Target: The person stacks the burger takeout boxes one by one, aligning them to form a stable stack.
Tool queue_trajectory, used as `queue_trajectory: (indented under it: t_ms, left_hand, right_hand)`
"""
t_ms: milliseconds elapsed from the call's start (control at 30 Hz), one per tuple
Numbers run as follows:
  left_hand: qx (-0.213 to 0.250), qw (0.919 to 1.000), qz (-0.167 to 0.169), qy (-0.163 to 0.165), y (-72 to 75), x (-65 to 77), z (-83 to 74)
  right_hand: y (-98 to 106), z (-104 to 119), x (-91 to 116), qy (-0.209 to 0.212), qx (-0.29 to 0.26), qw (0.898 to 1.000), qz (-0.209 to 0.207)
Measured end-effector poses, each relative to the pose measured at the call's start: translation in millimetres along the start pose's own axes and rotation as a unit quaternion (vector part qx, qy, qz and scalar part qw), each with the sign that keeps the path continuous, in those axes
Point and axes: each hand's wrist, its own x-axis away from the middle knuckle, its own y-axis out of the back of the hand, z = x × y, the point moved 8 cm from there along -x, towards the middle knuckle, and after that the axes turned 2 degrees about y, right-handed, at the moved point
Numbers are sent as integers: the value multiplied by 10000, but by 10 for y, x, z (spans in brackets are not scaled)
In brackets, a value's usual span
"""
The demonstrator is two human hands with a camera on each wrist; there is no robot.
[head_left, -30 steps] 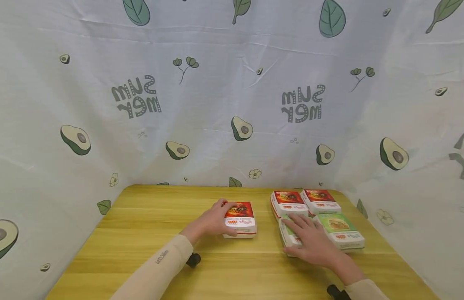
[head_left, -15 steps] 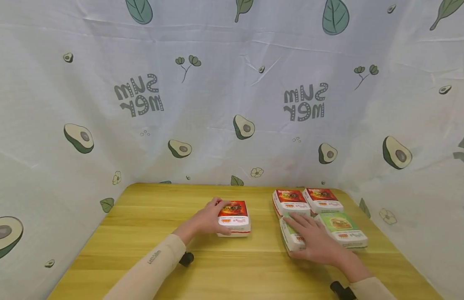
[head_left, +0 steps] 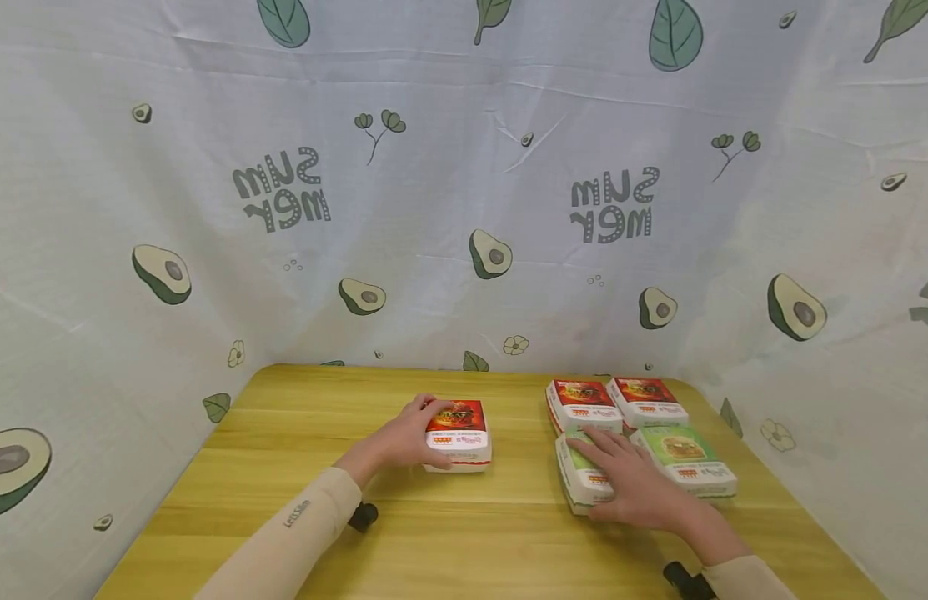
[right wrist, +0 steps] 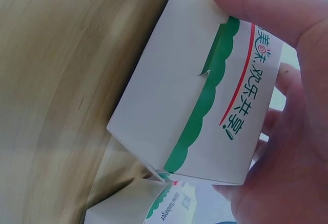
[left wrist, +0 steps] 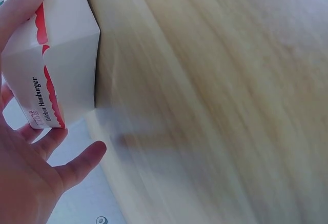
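Note:
My left hand (head_left: 407, 437) grips a red-and-white hamburger box (head_left: 459, 450) from its left side, near the middle of the table. Its thumb lies on the near face and other fingers are at the far side; the little finger stretches free of the carton in the left wrist view. On the right, my right hand (head_left: 636, 483) holds a green-and-white hamburger box (head_left: 584, 483), partly covering its lid. In the right wrist view the thumb (right wrist: 256, 3) presses the side of this green carton (right wrist: 169, 90), with fingers behind it.
Two red hamburger boxes (head_left: 584, 408) stand side by side behind the held green one. Another green box (head_left: 684, 458) sits to its right, by the right part of the wooden table (head_left: 448, 550). A printed white cloth (head_left: 433, 192) hangs behind and at both sides.
My left hand has slid the red box to the left. My right hand stays on the green box, its thumb shifted along the near side; the box sits slightly off from the red one behind.

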Motion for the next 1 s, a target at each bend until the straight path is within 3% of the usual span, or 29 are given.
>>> queue_trajectory:
  t_ms: [267, 633, 1000]
  left_hand:
    - [152, 9998, 59, 74, -14, -9, 49]
    - [373, 9992, 92, -138, -42, -15, 13]
    - [440, 9989, 61, -147, -49, -2, 27]
  right_hand:
    - [-1, 4, -16, 113, 73, 9999, -97]
    - [-9, 42, -15, 228, -286, 9993, -113]
    - [118, 272, -98, 341, -440, 9979, -324]
